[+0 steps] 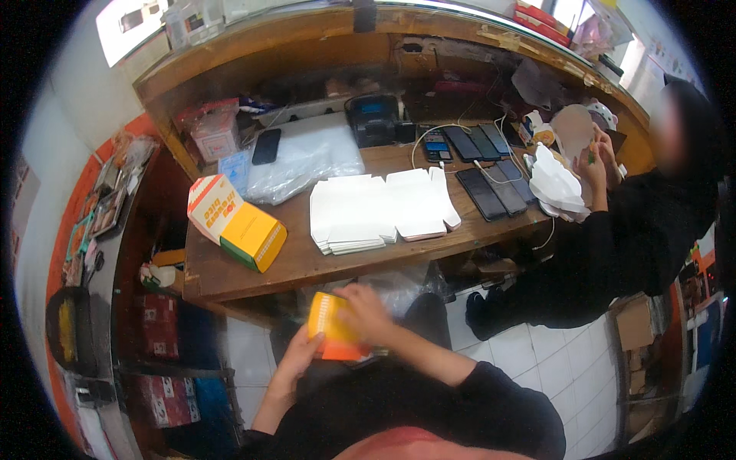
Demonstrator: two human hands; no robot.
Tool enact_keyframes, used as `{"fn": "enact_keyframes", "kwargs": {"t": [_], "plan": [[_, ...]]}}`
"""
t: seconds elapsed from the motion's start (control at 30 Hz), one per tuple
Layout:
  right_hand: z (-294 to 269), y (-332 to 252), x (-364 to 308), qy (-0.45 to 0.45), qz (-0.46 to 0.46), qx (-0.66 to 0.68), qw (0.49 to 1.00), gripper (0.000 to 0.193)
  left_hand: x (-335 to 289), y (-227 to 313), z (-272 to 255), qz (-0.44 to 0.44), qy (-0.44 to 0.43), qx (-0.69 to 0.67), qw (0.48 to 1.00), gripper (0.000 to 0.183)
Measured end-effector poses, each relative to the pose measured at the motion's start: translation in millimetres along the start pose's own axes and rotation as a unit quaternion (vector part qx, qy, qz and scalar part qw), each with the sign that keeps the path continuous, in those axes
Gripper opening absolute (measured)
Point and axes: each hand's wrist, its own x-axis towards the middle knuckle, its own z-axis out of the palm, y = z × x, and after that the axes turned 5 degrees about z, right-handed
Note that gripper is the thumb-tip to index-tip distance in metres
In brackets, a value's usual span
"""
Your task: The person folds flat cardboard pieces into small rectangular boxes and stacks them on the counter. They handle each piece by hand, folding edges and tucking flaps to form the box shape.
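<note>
Over my lap, in front of the table edge, my left hand [305, 354] grips a small yellow and orange cardboard box [328, 318] by its left side, fingers wrapped round it. Against the box's right side is my right hand [366, 313]; motion smears its fingers and hides how they are set. On the table above lies a stack of flat white carton blanks [360, 211], plain side up. To the left of the stack, a folded carton [238, 222] in yellow, white and green lies tilted on its side.
Several phones [487, 192] with white cables lie on the wooden table [287, 285], right of the blanks. Behind are a plastic-wrapped pack [314, 149], a phone [267, 146] and a black device [372, 119]. A person in black [636, 222] handles white paper pieces [556, 180] at right.
</note>
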Motion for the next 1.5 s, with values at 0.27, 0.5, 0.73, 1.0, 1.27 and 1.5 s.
{"fn": "enact_keyframes", "kwargs": {"t": [0.27, 0.5, 0.73, 1.0, 1.27, 1.5], "plan": [[33.6, 45.3, -25.3, 0.01, 0.047, 0.13, 0.99, 0.027, 20.0, 3.6, 46.3, 0.103, 0.113, -0.034, 0.988, 0.025], [5.8, 33.2, -22.6, 0.091, -0.003, 0.246, 0.965, 0.021, 30.6, 27.1, 43.5, 0.254, 0.109, 0.334, 0.901, 0.015], [-6.8, 7.9, -29.3, 0.028, 0.075, 0.288, 0.954, 0.019, 38.0, 36.9, 54.4, 0.278, 0.196, 0.351, 0.872, 0.011], [4.4, 7.0, -33.2, 0.003, 0.275, 0.518, 0.81, 0.018, 45.3, 20.6, 83.2, 0.27, 0.097, 0.273, 0.918, 0.02], [28.5, 39.1, -54.3, 0.156, 0.01, 0.144, 0.977, 0.029, 47.3, -8.4, 78.8, 0.249, 0.016, 0.35, 0.903, 0.029], [-19.4, 70.3, -82.1, -0.009, 0.058, -0.08, 0.995, 0.023, 56.3, -15.1, 104.9, 0.295, -0.169, 0.426, 0.838, 0.023]]}}
